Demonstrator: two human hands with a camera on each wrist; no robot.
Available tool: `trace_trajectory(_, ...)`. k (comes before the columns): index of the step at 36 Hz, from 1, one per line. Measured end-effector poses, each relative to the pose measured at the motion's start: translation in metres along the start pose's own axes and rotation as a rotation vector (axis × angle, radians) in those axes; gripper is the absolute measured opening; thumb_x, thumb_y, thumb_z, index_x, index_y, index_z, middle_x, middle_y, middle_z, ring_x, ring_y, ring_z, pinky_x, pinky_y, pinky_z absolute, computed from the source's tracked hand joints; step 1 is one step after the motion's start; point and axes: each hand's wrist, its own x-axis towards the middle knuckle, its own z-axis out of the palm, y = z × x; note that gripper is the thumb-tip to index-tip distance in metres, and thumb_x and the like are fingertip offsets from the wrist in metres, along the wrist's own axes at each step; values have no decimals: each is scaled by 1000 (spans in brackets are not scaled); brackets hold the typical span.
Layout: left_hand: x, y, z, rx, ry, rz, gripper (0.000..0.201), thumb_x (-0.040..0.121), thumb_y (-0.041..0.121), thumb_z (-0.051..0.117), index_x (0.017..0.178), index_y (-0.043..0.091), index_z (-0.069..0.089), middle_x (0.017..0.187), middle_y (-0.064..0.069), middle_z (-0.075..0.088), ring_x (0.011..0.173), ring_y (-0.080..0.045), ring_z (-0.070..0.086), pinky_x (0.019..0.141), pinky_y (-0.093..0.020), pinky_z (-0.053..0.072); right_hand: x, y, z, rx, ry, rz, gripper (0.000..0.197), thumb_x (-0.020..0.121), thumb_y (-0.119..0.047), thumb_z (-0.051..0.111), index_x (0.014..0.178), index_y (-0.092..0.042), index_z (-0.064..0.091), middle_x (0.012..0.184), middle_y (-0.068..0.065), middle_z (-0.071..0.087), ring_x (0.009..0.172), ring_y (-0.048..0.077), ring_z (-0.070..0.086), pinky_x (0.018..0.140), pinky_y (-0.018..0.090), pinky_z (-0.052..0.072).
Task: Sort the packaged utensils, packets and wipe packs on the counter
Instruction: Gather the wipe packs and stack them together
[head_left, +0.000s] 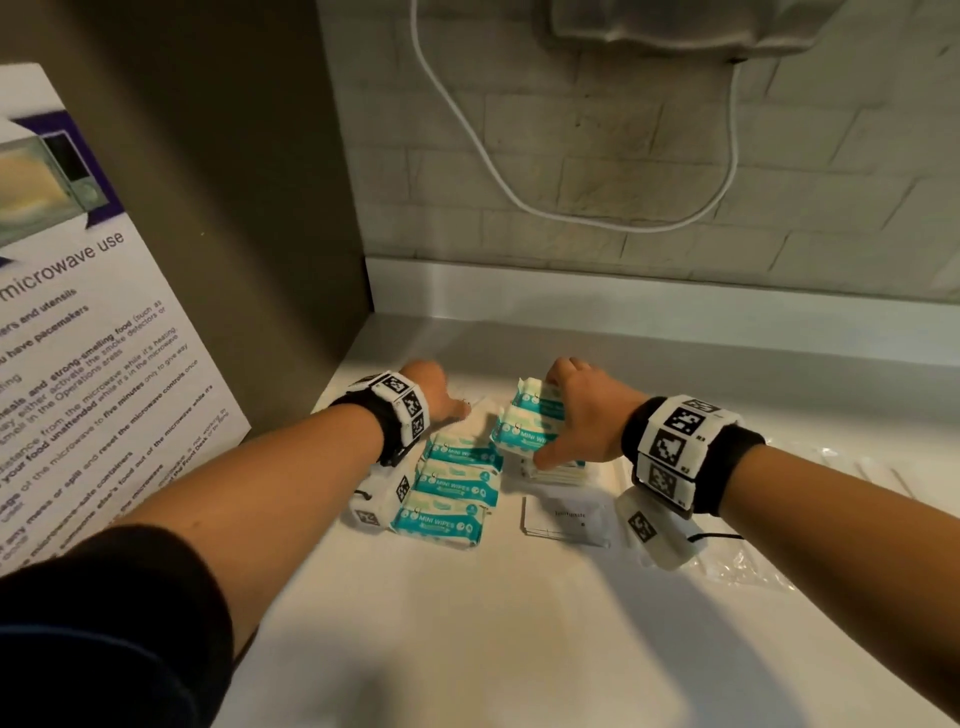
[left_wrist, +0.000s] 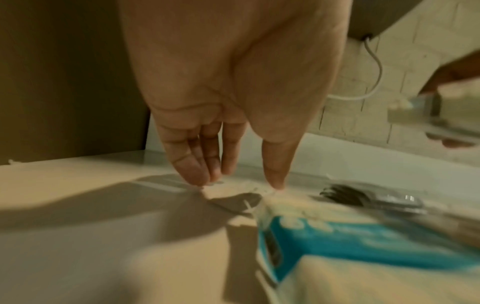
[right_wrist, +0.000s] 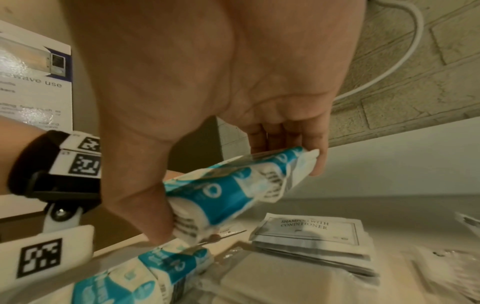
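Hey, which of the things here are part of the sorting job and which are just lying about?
Part of the job:
- wipe packs held in the right hand
- row of wipe packs on the counter
- shampoo packets
- toothpaste packet
- wrapped fork near the left hand

Just lying about:
- microwave notice
- white cable on the wall

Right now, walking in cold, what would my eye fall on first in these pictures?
Most likely the teal-and-white wipe packs gripped in the right hand above a stack of white packets. Next, the row of matching wipe packs lying on the white counter below the left hand, whose straight fingers point down at the counter. The microwave poster leans at far left.
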Motion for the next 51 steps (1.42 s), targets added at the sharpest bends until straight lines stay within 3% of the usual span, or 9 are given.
trace_trajectory(8,1,6,2,31,-46,-20,36,80,37,75,98,6,68,96,-11,71,87,-28,67,82,-36,56,8,-4,5,-18,-39,4,88,58,-53,83,126,-17,41,115,0,50,100,17,50,89,35,52)
trace_trajectory(16,-12,-22,-24,-380,179,47,12,91,17,64,102,13,64,87,-8,68,68,-20,64,55,-26,49,27,-13,4,-31,-66,26,90,58,-54,82,127,-13,41,116,4,52,98,21,52,88,37,53)
trace_trajectory(23,-43,-39,-49,-488,302,82,5,89,15,59,93,18,61,93,-10,71,80,-28,66,76,-38,54,69,-39,-5,-113,-105,10,90,57,-54,81,127,-11,43,116,7,54,93,24,51,79,35,49)
trace_trajectory(27,-60,-40,-57,-505,326,138,5,89,16,60,93,19,62,94,-2,68,84,-20,63,72,-32,49,92,-57,-1,-147,-145,-4,88,52,-53,85,121,-13,48,111,4,57,92,24,55,78,34,49)
trace_trajectory(32,-68,-42,-62,-488,358,164,6,91,16,58,95,15,63,88,2,63,70,-7,53,56,-20,39,122,-65,16,-277,-197,23,100,28,-74,75,111,-23,51,107,1,61,91,27,60,83,43,54)
trace_trajectory(38,-67,-46,-54,-513,293,128,10,93,17,52,89,16,62,97,-4,65,86,-18,57,68,-29,41,136,-61,32,-314,-296,32,98,21,-76,67,105,-29,54,104,0,62,91,30,62,81,43,55)
trace_trajectory(43,-67,-44,-48,-530,283,122,11,93,15,52,90,14,62,97,-5,65,87,-18,56,67,-28,41,150,-43,49,-224,-295,-26,139,-6,-88,59,119,-28,54,112,-2,63,100,30,63,87,46,53)
trace_trajectory(47,-67,-43,-45,-535,265,119,11,93,15,52,92,15,63,100,-6,67,91,-21,60,71,-28,44,138,-47,39,-169,-296,-49,139,7,-83,66,130,-21,51,123,2,62,109,31,61,94,48,49)
trace_trajectory(51,-68,-40,-45,-534,279,133,12,95,15,51,96,16,63,102,-4,66,90,-18,58,63,-22,42,116,-61,26,-152,-305,-13,99,57,-58,82,137,-14,46,134,6,56,121,30,54,103,45,44)
